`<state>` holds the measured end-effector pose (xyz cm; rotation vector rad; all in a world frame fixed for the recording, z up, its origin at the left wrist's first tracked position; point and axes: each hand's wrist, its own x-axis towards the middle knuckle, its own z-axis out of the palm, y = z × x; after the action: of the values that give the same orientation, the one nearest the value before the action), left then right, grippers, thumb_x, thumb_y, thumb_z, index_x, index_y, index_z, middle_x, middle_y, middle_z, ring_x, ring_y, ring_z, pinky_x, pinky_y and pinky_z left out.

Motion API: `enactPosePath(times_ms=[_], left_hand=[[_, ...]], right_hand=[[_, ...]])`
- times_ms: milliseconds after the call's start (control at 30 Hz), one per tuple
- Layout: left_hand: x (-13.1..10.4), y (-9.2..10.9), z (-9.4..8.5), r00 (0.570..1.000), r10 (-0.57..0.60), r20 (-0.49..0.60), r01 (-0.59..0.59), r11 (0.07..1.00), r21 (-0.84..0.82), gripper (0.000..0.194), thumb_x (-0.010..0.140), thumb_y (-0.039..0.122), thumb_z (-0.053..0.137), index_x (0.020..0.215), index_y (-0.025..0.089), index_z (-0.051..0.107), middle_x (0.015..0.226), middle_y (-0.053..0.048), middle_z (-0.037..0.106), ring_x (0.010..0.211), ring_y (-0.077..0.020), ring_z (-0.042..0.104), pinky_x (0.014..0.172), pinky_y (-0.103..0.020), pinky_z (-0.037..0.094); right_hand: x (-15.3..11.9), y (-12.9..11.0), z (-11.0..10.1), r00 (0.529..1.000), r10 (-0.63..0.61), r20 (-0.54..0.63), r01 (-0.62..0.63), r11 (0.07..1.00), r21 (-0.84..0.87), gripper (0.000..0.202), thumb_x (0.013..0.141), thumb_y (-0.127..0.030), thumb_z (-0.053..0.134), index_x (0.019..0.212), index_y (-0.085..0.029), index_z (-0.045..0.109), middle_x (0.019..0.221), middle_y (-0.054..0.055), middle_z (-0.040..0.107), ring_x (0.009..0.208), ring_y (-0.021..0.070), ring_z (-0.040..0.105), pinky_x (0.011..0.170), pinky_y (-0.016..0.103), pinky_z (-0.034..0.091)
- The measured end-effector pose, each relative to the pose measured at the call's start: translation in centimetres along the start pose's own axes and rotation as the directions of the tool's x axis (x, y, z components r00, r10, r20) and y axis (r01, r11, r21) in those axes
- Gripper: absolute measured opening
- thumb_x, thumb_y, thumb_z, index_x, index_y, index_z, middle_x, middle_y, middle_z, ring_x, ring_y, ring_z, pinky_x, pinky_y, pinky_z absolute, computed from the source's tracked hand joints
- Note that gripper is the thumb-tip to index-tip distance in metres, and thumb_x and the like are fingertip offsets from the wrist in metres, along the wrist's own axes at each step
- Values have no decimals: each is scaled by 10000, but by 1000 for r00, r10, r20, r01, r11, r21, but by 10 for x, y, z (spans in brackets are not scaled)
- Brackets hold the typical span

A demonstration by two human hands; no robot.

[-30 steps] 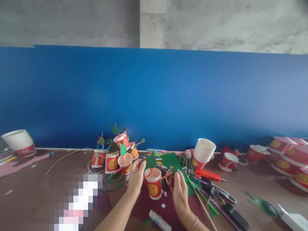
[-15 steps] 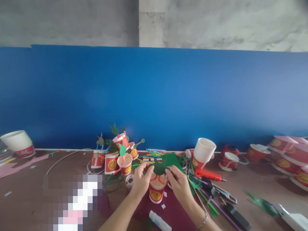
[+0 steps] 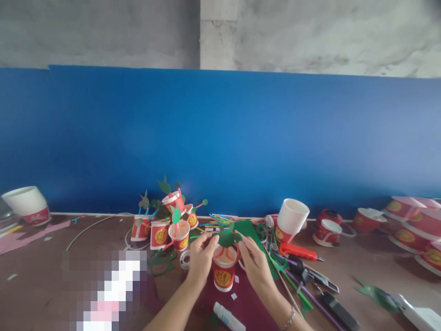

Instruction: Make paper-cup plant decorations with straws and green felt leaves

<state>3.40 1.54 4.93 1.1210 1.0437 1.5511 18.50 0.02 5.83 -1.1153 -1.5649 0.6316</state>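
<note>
A red paper cup with a yellow emblem stands upright in front of me, orange straw pieces visible at its mouth. Above its rim is a green paper cutout, round with two pointed ears. My left hand pinches the cutout's left side between thumb and fingers. On the opposite side, my right hand has its fingers closed at the cutout's right edge, by a small green round piece; the exact grip is partly hidden. A white glue tube lies nearer to me.
Finished-looking cups with green cutouts cluster left of my hands, beside a tape roll. Stacked white cups, an orange cutter, straws and a black key fob lie right. Scissors rest far right. A blue panel stands behind.
The green cutout has tilted, showing more of its face, and has risen slightly. My right hand has shifted a little. The cup and the things around it stay in place.
</note>
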Motion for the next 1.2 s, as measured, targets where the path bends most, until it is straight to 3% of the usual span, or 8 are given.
enactPosePath(times_ms=[100, 300, 500, 700, 833, 1000, 1100, 1200], left_hand=[[3, -3, -1, 999, -37, -18, 36, 996, -81, 268, 709, 363, 671, 858, 141, 686, 797, -53, 700, 762, -188, 627, 727, -281, 491], [1, -3, -1, 998, -51, 42, 54, 995, -87, 254, 730, 362, 658, 852, 139, 675, 782, -54, 692, 738, -181, 626, 710, -277, 495], [1, -4, -3, 995, 5, 96, -11, 998, 64, 240, 739, 349, 643, 830, 132, 686, 829, -76, 674, 783, -197, 611, 719, -285, 482], [-7, 1, -1, 983, 123, 133, -147, 971, 189, 174, 774, 305, 594, 779, 143, 656, 793, -57, 647, 774, -183, 584, 710, -273, 461], [-7, 4, 0, 986, 108, 129, -130, 974, 183, 182, 768, 310, 592, 758, 138, 652, 767, -57, 644, 758, -184, 582, 696, -268, 460], [-3, 3, -1, 997, 45, 69, -54, 988, 143, 231, 760, 356, 611, 807, 142, 684, 811, -71, 676, 787, -202, 606, 732, -285, 479], [-2, 3, -1, 998, 38, 46, -43, 992, 121, 255, 764, 359, 615, 890, 154, 698, 939, -87, 693, 904, -226, 613, 819, -309, 473], [-2, 3, -2, 999, 20, 25, -22, 996, 82, 302, 759, 367, 621, 966, 161, 696, 1000, -89, 695, 952, -233, 610, 847, -317, 468]], right_hand=[[1, -4, 1, 999, -28, 45, 28, 1000, 4, 283, 894, -363, 420, 938, -188, 639, 741, 34, 544, 711, 166, 533, 640, 245, 439], [3, -3, -1, 1000, -10, 24, 10, 1000, 10, 347, 873, -400, 460, 618, -177, 537, 633, -6, 455, 589, 125, 451, 542, 218, 382], [10, -2, -14, 989, 2, 151, 6, 999, -49, 389, 856, -381, 486, 526, -177, 457, 587, -19, 415, 583, 118, 428, 552, 223, 370], [5, -8, -14, 990, -97, 106, 111, 983, -144, 398, 885, -312, 441, 510, -188, 388, 599, -15, 389, 576, 123, 434, 542, 238, 352], [3, -10, -10, 989, -132, 63, 141, 976, -168, 387, 892, -293, 427, 521, -186, 427, 614, -5, 415, 585, 129, 454, 551, 241, 372], [4, -5, -8, 995, -54, 79, 65, 987, -145, 278, 901, -312, 411, 862, -184, 655, 747, 44, 558, 728, 171, 557, 656, 262, 451], [3, 2, -6, 998, 38, 47, -33, 995, -99, 347, 883, -349, 429, 1154, -209, 593, 880, 69, 621, 882, 209, 589, 745, 300, 483], [2, 8, -3, 997, 76, -6, -76, 996, -50, 416, 854, -385, 472, 1224, -206, 539, 1022, 77, 630, 980, 218, 582, 817, 321, 485]])
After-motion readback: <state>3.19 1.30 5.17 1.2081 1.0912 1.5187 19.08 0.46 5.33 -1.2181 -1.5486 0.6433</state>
